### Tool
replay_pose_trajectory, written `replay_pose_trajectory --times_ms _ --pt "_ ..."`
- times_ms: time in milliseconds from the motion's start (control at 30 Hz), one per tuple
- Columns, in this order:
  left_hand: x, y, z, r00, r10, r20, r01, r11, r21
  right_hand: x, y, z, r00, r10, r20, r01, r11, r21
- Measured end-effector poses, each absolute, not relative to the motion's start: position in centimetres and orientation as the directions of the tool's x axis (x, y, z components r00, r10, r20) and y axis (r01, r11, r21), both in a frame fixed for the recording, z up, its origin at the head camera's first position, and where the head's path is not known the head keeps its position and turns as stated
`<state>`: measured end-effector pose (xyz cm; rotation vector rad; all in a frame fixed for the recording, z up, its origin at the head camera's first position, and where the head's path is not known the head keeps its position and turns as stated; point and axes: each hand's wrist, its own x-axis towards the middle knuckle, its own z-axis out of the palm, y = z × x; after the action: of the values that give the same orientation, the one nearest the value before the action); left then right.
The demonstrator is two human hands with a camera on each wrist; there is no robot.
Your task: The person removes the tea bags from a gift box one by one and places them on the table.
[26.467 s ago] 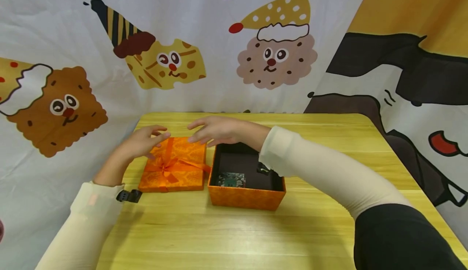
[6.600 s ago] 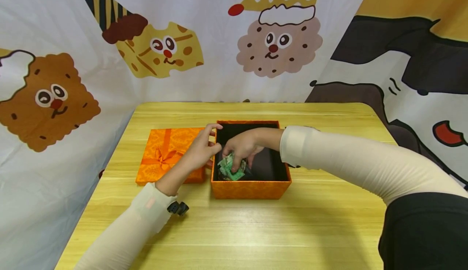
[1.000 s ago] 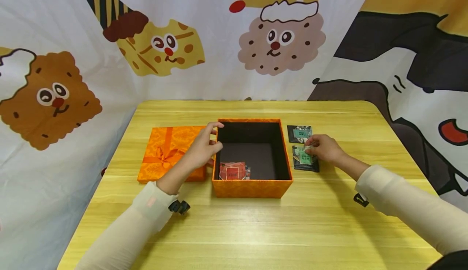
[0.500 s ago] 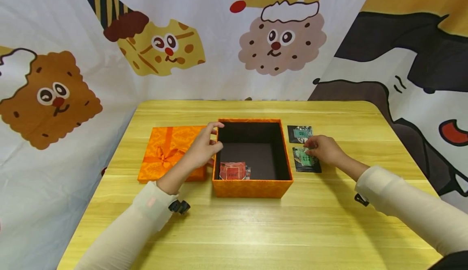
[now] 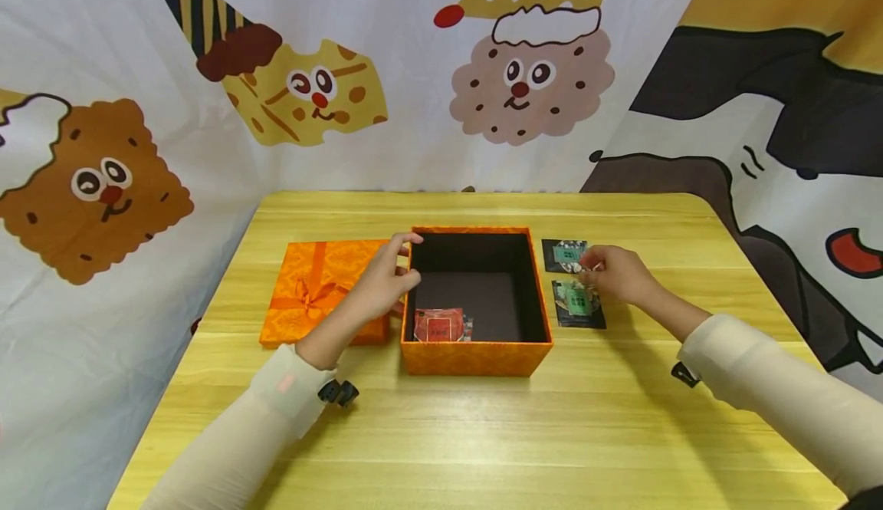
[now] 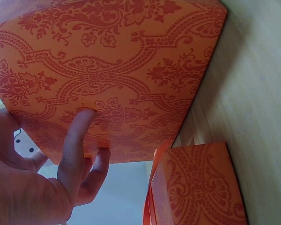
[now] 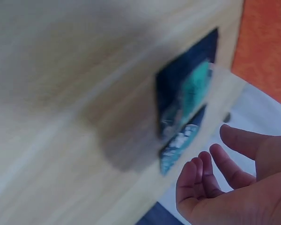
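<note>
By the left hand (image 5: 382, 284), fingers clamped on its left wall, the box (image 5: 476, 359) is held, red sachet (image 5: 439, 324) inside, while the green sachet (image 5: 578, 309), its placing seemingly finished, has just been released onto the surface (image 5: 476, 441) by the right hand (image 5: 624, 276), fingers parted.

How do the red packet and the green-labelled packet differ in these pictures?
Place: the red packet is inside the open box; the green-labelled packet lies on the table, right of the box.
Colour: the red packet's face is mostly red; the green-labelled packet is dark around its label.
Neighbours: another packet peeks out beside the red packet; the green-labelled packet lies nearer than a teal-labelled packet.
Both carry a rectangular panel.
</note>
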<state>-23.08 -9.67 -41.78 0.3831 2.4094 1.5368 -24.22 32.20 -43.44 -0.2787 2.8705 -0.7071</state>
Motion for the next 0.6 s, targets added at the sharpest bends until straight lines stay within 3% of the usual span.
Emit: replay_pose_trajectory --times_ms 600 --pt "-23.1 -9.7 -41.9 -0.931 0.357 -0.075 0.082 0.406 0.910 -23.7 28.0 -37.4 -0.966 -0.237 -0.106 -0.124 0.783 -0.610"
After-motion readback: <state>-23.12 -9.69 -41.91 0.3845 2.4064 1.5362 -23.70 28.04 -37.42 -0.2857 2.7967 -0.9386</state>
